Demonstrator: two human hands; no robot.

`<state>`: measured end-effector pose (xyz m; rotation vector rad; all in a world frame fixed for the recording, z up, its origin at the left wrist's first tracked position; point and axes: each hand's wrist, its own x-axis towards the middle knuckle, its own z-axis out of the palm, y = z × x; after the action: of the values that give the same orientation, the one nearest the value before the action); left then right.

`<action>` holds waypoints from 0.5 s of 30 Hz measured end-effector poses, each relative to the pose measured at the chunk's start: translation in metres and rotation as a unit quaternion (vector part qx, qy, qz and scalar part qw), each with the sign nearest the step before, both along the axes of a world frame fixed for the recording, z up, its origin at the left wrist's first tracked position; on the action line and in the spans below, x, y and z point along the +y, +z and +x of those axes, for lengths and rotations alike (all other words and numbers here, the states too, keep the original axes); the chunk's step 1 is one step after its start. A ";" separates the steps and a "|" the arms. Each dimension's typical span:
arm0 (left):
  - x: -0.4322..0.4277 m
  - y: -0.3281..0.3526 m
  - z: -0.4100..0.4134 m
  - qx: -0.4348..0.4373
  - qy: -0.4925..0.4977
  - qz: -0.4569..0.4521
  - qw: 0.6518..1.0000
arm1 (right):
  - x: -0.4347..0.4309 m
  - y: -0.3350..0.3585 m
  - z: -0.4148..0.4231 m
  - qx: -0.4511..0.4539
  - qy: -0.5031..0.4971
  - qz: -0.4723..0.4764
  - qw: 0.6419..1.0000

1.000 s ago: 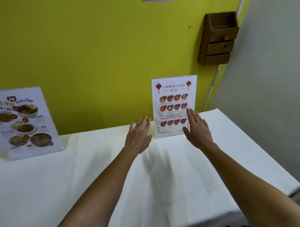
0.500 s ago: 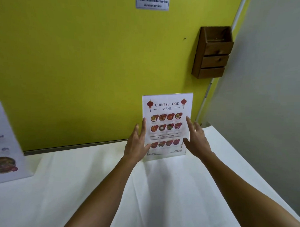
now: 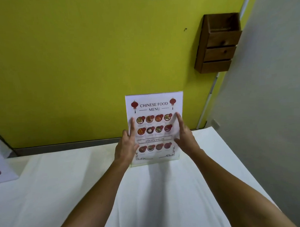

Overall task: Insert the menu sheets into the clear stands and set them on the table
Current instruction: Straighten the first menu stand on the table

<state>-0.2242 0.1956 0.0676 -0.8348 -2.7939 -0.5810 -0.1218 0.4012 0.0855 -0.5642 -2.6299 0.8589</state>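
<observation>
At the far edge of the worktop: a Chinese food menu stand (image 3: 155, 128) being squared up by both hands.

The sheet is already inside its clear stand, which stands upright with its base on the white-clothed worktop (image 3: 80, 192), near the yellow wall (image 3: 76, 65). The left hand (image 3: 127, 145) grasps the stand's left edge, fingers spread flat against it; the right hand (image 3: 185, 137) presses likewise on the right edge. This looks like the setting-down step; next, I judge, comes a small straightening and then letting go gently so the stand does not tip. A second menu stand (image 3: 2, 167) at far left is cut off by the frame. Whether the thumbs wrap behind the stand cannot be told, and the small print is illegible. A wooden wall box (image 3: 218, 43) hangs upper right.
</observation>
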 end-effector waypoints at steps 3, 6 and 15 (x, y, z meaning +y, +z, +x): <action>0.013 -0.001 -0.001 0.017 0.014 -0.015 1.000 | 0.020 -0.001 -0.001 -0.005 0.015 0.010 1.000; 0.037 0.001 0.003 0.032 0.027 -0.022 0.999 | 0.047 0.002 0.002 -0.011 0.015 0.037 0.999; 0.132 0.010 0.021 0.046 -0.008 -0.021 0.999 | 0.145 0.011 0.022 -0.005 -0.024 0.066 0.998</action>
<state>-0.2028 0.3277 0.0771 -0.8706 -2.7267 -0.4755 -0.1000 0.5464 0.0965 -0.5960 -2.6469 0.6635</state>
